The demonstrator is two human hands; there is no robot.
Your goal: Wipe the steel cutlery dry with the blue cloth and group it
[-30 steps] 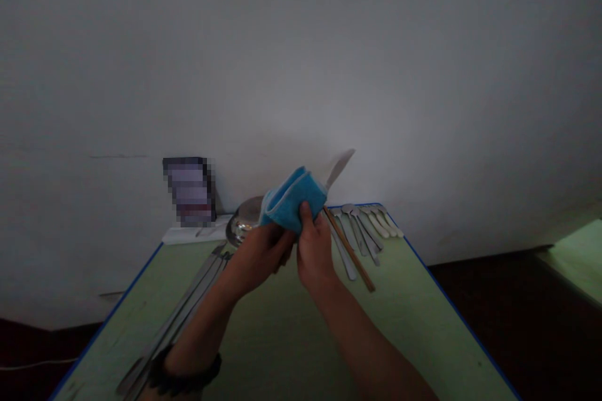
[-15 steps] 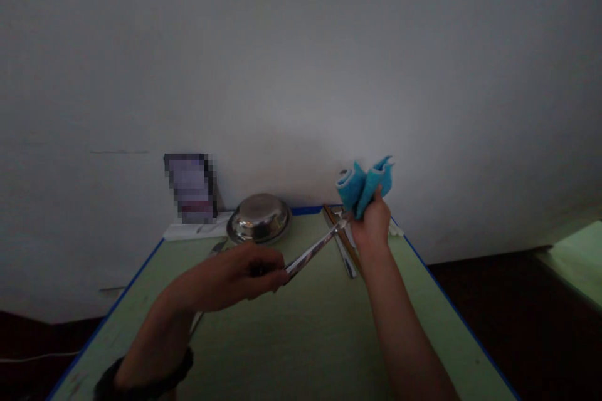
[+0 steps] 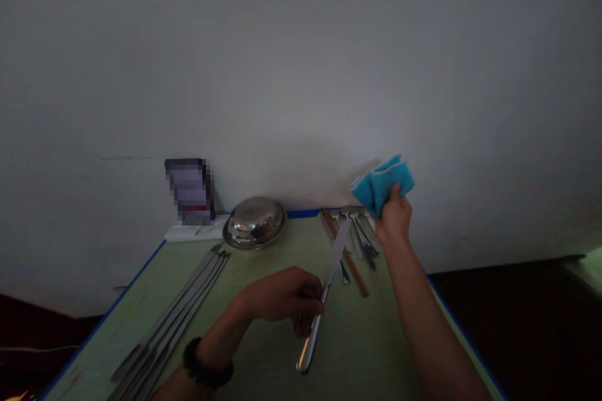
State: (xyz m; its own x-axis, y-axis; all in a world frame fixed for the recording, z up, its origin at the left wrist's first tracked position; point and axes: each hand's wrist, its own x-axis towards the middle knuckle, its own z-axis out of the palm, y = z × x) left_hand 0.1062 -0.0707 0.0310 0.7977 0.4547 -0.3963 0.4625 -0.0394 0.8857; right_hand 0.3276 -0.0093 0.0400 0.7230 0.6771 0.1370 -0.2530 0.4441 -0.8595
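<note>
A metal table knife [image 3: 337, 250] slants over the middle of the table, its blade pointing away from me. My left hand [image 3: 294, 297] pinches it near the top of the handle. In my right hand [image 3: 396, 216], further back and to the right, a folded blue cloth [image 3: 383, 183] is gripped, apart from the knife. Behind the blade lies a loose group of metal cutlery [image 3: 360, 235], spoons among it, along with brown chopsticks [image 3: 355, 272]. The knife covers part of that group.
Several long thin metal utensils [image 3: 172, 319] lie side by side on the left of the green table [image 3: 254, 351]. An upturned metal bowl [image 3: 256, 219] is at the back edge. A blurred-out upright device [image 3: 190, 191] leans near the wall [image 3: 301, 75].
My left hand has moved right and toward me, turning the knife to point away. The cloth in my right hand has shifted right, off the knife's tip area, uncovering more cutlery.
</note>
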